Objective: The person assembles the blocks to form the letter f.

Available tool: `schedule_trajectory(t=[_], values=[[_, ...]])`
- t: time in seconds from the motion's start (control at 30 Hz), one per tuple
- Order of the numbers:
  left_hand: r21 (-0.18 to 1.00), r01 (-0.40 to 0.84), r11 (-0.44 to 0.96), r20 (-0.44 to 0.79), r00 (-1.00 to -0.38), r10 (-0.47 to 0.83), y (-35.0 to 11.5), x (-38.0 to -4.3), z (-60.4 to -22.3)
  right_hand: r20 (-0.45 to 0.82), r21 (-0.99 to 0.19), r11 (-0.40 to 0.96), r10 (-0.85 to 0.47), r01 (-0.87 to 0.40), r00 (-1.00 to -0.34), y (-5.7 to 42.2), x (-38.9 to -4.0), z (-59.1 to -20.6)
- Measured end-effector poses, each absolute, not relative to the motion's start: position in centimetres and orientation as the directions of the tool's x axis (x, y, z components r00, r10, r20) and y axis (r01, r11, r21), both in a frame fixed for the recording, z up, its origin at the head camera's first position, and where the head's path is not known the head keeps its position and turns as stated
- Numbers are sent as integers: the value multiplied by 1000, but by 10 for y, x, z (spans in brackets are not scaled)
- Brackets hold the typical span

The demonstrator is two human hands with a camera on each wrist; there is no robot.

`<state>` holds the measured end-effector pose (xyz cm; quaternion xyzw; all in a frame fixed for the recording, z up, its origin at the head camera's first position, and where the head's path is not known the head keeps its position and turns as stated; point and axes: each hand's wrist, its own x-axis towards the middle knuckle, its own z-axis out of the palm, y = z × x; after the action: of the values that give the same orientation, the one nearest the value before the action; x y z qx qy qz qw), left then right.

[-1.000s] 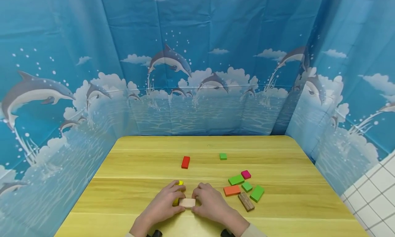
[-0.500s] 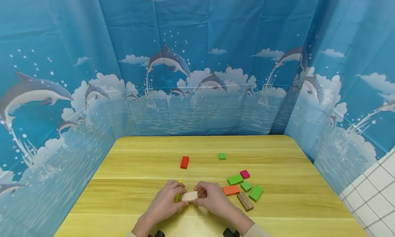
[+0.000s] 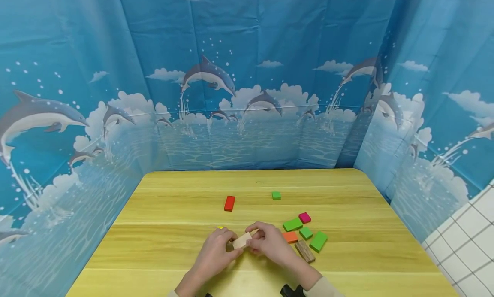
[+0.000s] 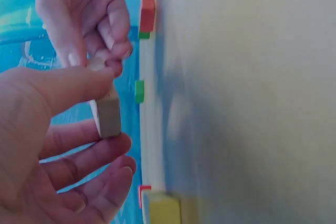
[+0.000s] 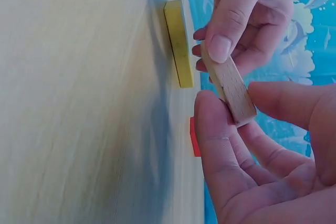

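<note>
Pale unpainted wooden block (image 3: 242,240): oblong, flat faces, straight edges, visible grain, small dark mark along one long edge (right wrist view). Held off the table between both hands, long axis slanting, right-hand end farther from the person in the head view.

Left hand (image 3: 213,252): pinching one end, thumb on one face, fingers behind. Right hand (image 3: 272,244): thumb and finger pinching the other end, remaining fingers loosely bent. Hands nearly meeting, both forearms coming in from the near side.

Yellow block (image 5: 179,45) on the table just beyond left hand, mostly hidden in head view. Orange block (image 3: 290,237) near right hand, partly covered by it. Rest of that cluster to the right: dark brown wood-grain block (image 3: 305,251), two green oblong blocks (image 3: 318,241), small green block (image 3: 306,233), magenta block (image 3: 305,217). Red block (image 3: 229,203) and another small green piece (image 3: 276,195) farther back.

Table (image 3: 162,237): left and right edges well apart from the hands; far edge against the dolphin-print curtain (image 3: 247,138).
</note>
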<state>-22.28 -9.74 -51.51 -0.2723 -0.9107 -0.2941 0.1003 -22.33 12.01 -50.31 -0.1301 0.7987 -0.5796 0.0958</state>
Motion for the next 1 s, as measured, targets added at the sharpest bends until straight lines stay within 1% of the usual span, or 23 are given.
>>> schedule_trajectory(t=[0.1,0.2,0.4,0.53,0.63,1.0], values=[[523,536,662,334,-844,420,-91,-221,-516,-17,-970,234,-312,-60,-950,122,-224,-503],[574,509,642,296,-859,417,-87,-218,-517,-24,-979,198,-307,-40,-951,124,-225,-504],[662,462,590,196,-867,458,-81,-215,-519,-58,-984,179,-307,2,-950,130,-225,-508],[689,459,561,173,-856,488,-78,-215,-522,-74,-979,204,-315,9,-946,134,-226,-512],[685,460,565,166,-853,494,-77,-215,-524,-77,-971,240,-320,-2,-944,136,-226,-515],[662,454,597,135,-855,501,-74,-216,-526,-46,-916,385,-375,-110,-926,141,-224,-516]])
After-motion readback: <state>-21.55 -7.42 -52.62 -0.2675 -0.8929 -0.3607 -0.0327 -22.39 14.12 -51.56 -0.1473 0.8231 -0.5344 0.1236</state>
